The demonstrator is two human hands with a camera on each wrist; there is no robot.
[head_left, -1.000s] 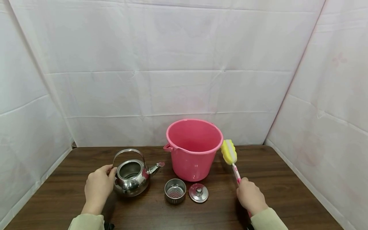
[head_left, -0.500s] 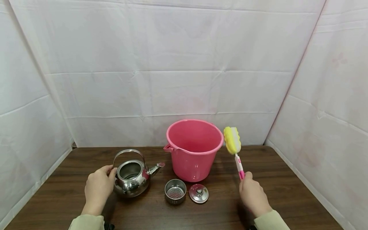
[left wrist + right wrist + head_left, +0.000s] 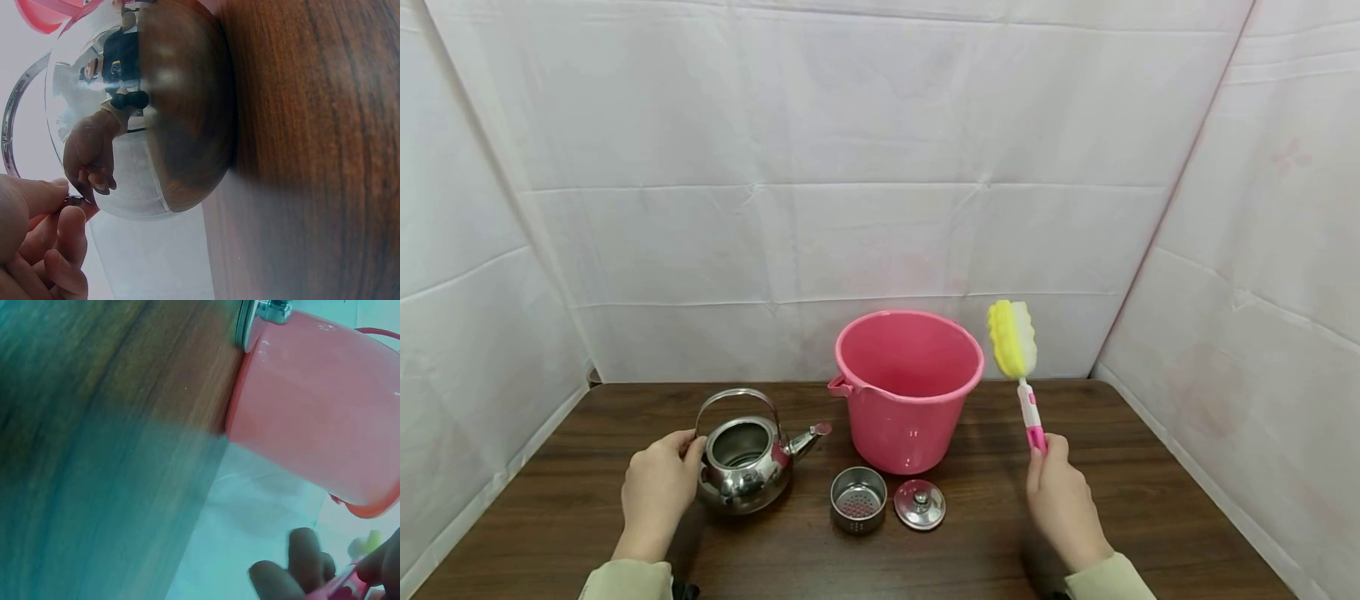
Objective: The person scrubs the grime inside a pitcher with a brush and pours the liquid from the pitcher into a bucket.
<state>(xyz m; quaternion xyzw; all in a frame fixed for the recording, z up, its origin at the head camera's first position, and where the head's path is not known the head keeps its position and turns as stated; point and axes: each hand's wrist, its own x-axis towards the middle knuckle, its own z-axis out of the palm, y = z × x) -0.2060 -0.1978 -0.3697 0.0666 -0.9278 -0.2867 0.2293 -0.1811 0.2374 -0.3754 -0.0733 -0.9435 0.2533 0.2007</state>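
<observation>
A shiny steel kettle [image 3: 743, 477] without its lid stands at the left, spout pointing right. My left hand [image 3: 658, 492] pinches the left base of its raised handle [image 3: 739, 392]; the left wrist view shows thumb and finger meeting there beside the kettle body [image 3: 169, 106]. My right hand [image 3: 1066, 504] grips the pink and white handle of a sponge brush [image 3: 1012, 340], its yellow and white head raised to the right of the bucket. In the right wrist view, fingers [image 3: 305, 556] curl round the pink handle.
A pink bucket [image 3: 906, 429] stands at the back centre of the brown wooden table [image 3: 790, 558]. In front of it sit a steel strainer cup [image 3: 858, 500] and a round steel lid [image 3: 920, 505]. White sheets [image 3: 865, 242] hang behind and at both sides.
My right hand has raised the brush, its head going up and slightly right, away from the bucket's side, and standing more upright. The left hand and kettle stay in place.
</observation>
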